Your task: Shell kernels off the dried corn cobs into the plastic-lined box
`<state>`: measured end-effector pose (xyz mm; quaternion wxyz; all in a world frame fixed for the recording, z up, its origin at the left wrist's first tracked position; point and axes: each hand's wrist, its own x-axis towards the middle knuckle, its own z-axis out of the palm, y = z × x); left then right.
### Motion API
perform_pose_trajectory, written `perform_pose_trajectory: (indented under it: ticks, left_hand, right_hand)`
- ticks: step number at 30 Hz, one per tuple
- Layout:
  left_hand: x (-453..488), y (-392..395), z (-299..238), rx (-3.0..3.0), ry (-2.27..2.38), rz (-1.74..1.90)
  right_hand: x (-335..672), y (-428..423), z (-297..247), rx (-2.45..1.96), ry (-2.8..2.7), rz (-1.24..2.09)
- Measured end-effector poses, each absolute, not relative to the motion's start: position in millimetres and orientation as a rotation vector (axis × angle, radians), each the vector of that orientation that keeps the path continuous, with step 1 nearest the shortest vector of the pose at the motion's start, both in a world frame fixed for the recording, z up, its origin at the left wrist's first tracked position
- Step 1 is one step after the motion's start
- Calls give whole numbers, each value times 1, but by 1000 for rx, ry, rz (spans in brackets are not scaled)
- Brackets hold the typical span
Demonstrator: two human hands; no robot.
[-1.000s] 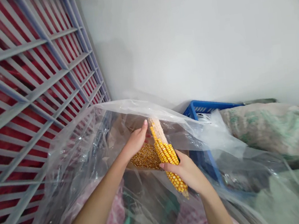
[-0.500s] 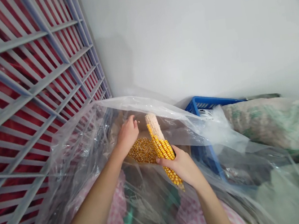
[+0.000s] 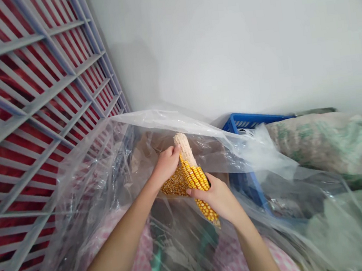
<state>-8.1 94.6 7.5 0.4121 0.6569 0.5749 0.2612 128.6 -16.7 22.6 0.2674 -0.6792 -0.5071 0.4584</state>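
Observation:
An ear of corn [image 3: 194,175] slants over a clear plastic sheet, its upper end stripped to the pale cob and its lower part covered in yellow kernels. My right hand [image 3: 220,197] is wrapped around the lower half, thumb across the kernels. At the upper left side, my left hand [image 3: 167,163] is closed with its fingertips against the edge where kernels meet bare cob; any loose kernel inside it is hidden. Beneath both hands lies a heap of loose corn kernels [image 3: 174,185] in a brown cardboard box [image 3: 146,146] lined by the plastic sheet [image 3: 95,163].
A grey-purple slatted crate [image 3: 53,87] with red material behind it stands at the left. On the right are a blue plastic basket [image 3: 232,124] and a stuffed woven sack [image 3: 330,143]. A white wall [image 3: 238,40] rises behind. Plastic also drapes over my legs.
My left hand has moved right from beside the cob and closed against its kernels. My right hand still grips the ear. The whole view has shifted slightly.

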Motion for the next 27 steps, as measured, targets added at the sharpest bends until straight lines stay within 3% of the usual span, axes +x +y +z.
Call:
perform_pose_trajectory:
  ticks: [11,19,27]
  left_hand:
    - [-3,93,14,1478,1262,916]
    - [-6,93,17,1221,1356,676]
    - [-4,89,21,1483,1333,718]
  right_hand:
    - [124,-19,30,-1356,-947,1635]
    - [129,-17,26,-1718,-1157,1330]
    - [128,-18,26,-1630,-1196,1429]
